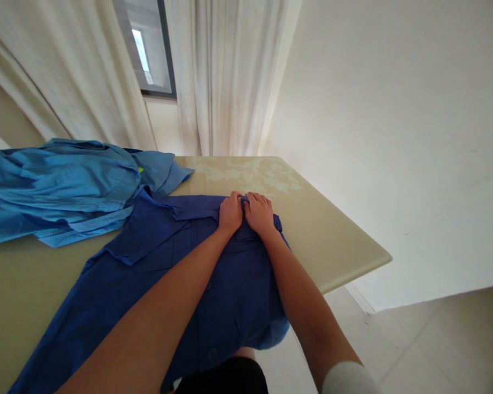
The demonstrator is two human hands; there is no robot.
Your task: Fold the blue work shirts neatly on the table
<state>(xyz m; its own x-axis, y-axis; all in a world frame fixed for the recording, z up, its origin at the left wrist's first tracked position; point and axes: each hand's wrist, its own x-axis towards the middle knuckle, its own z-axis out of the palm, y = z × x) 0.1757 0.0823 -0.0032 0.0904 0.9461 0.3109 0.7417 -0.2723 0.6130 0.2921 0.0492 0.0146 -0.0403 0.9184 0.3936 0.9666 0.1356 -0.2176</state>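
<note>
Both hands rest side by side at the far end of a dark blue shirt [181, 284] spread flat on a pale tabletop [337, 241]. The left hand [230, 212] and the right hand [259, 213] are nearly touching, fingers curled down over a bunched fold of the fabric near the collar; both are clenched on the cloth, pinching it between them. The shirt runs from that fold back toward the person, its near hem hanging a little over the table's near edge, and one side spreads out leftward across the surface. Its right edge lies close to the table's right edge, which runs diagonally to a rounded corner [384, 256]; between the shirt and that edge a strip of bare tabletop is open. Beyond the hands more bare surface reaches to the far edge by the white curtains [225, 76]. To the left, a lighter blue garment [66, 186] lies in a rumpled heap, one flap just touching or overlapping the dark shirt's upper left part. Right of the table, tiled floor [435, 339] and a plain wall stand open.
</note>
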